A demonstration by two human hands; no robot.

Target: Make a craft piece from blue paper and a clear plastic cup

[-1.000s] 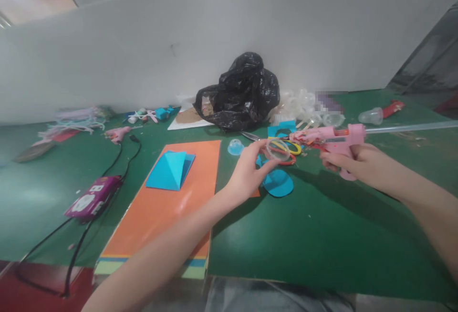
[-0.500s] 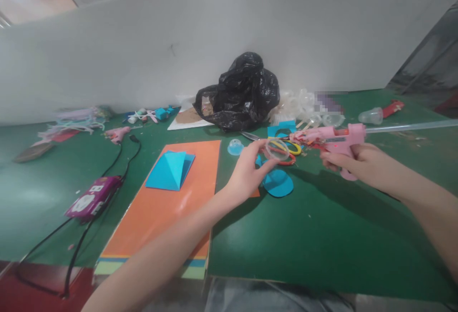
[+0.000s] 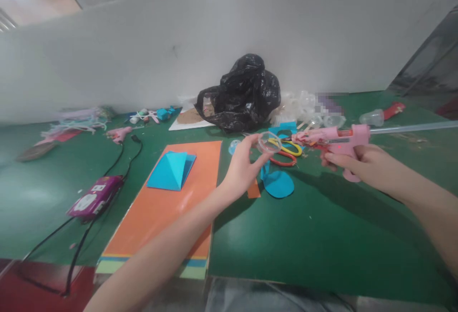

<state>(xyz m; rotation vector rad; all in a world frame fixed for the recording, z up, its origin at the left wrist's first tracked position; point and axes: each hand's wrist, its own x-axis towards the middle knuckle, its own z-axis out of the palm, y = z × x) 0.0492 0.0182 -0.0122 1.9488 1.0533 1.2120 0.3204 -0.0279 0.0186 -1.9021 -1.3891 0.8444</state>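
Note:
Between the thumb and fingers of my left hand (image 3: 243,164) is a clear plastic cup (image 3: 269,143), its round rim turned toward me. My right hand (image 3: 352,159) grips a pink glue gun (image 3: 332,139) with a long clear glue stick (image 3: 411,127) out of its back. The gun's nozzle points left at the cup, a small gap apart. Below and behind them lie scissors (image 3: 286,157) with red and yellow handles. A blue paper circle (image 3: 279,184) lies on the green table under the cup, beside a small orange paper strip (image 3: 254,189).
Left of my hands, folded blue paper (image 3: 171,171) rests on stacked orange sheets (image 3: 193,221). Farther left are a purple power box (image 3: 96,196) with black cables and another pink glue gun (image 3: 119,134). A black plastic bag (image 3: 246,95) and clear cups (image 3: 300,107) stand by the wall.
My left hand has drawn the cup slightly left, away from the nozzle. The glue gun in my right hand has hardly moved.

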